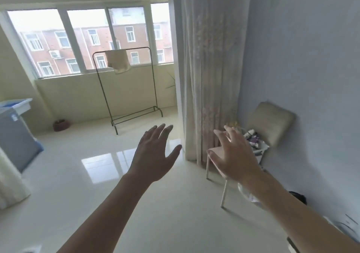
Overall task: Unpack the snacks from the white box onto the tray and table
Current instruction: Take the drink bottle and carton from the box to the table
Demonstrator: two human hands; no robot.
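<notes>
Left hand [153, 155] released, fingers spread, left of curtain [206, 67] | right hand [235, 155] released, empty, before curtain foot | both stretched forward, probably reaching to start; white box unseen

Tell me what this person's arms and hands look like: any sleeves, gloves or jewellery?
Two bare hands, left hand and right hand, with no gloves. Both forearms are bare as far as the picture shows, no sleeves in view. No watch, bracelet or ring can be made out, though the fingers are slightly blurred.
</notes>
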